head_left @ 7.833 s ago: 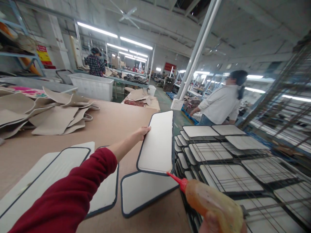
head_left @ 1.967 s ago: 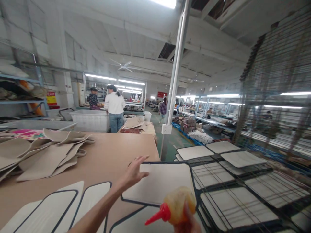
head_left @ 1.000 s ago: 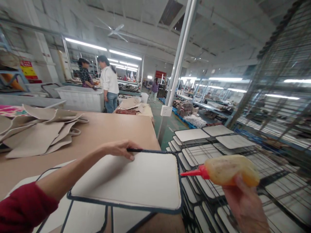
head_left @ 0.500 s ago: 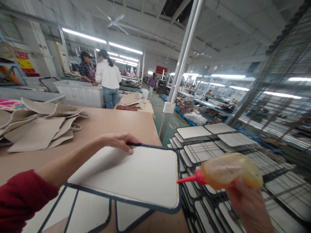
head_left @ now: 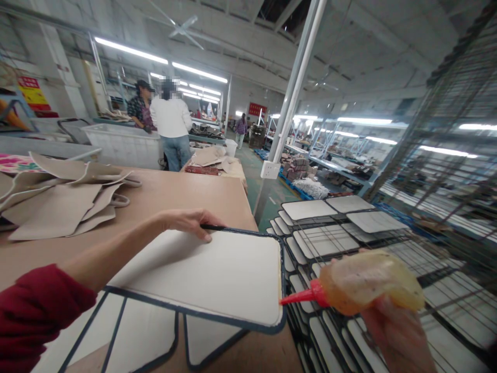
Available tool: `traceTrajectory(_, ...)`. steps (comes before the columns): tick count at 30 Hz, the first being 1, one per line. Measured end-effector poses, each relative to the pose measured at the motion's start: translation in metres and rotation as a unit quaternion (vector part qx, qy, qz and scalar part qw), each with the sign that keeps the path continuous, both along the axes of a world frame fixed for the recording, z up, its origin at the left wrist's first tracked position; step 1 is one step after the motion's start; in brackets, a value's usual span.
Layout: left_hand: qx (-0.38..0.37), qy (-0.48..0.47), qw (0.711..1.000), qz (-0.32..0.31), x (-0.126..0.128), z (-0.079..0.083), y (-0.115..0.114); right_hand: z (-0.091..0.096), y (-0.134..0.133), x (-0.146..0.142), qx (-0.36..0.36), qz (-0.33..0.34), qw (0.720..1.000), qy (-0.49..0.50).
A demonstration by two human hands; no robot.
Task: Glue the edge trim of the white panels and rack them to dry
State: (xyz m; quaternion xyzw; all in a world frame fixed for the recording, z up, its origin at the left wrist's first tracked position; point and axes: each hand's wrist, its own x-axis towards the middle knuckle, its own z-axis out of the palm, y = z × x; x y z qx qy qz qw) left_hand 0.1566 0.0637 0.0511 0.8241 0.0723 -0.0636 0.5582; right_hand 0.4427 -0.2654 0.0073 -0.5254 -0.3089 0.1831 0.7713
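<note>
My left hand (head_left: 192, 224) grips the far edge of a white panel with a dark rim (head_left: 198, 280), thumb on its top face. The panel is held tilted above the table. My right hand (head_left: 398, 326) is closed around a squeeze bottle of amber glue (head_left: 373, 280), lying nearly level. Its red nozzle (head_left: 301, 296) points left, and the tip touches or almost touches the panel's right edge near the lower corner. A thin yellowish line runs along that edge. More dark-rimmed panels (head_left: 145, 329) lie on the table beneath.
Grey-beige fabric pieces (head_left: 58, 207) are piled on the brown table (head_left: 186, 194) at left. Racks of rimmed panels (head_left: 326, 241) stand at right, near a metal post (head_left: 287, 103) with a socket box. Two people stand by a white bin (head_left: 124, 145); another person is farther back.
The bottle's red tip has slid down along the panel's right edge, toward the near corner. My left hand keeps its grip on the panel.
</note>
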Motion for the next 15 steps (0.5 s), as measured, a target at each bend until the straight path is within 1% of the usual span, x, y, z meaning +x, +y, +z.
traceTrajectory(5, -0.011, 0.007, 1.0, 0.014, 0.0, 0.004, -0.001, -0.005, -0.003, 0.01, -0.026, 0.007, 0.999, -0.019)
traceTrajectory(10, -0.017, 0.008, 0.999, 0.026, -0.001, 0.004, 0.0, -0.006, 0.001, 0.01, 0.003, 0.018, 1.0, 0.018)
traceTrajectory(12, -0.02, 0.007, 0.999, 0.025, -0.002, 0.002, 0.001, -0.01, 0.002, 0.01, 0.008, 0.015, 0.999, 0.04)
traceTrajectory(15, -0.024, 0.007, 0.999, 0.025, -0.003, -0.002, 0.003, -0.02, 0.001, 0.012, 0.012, -0.009, 0.998, 0.053)
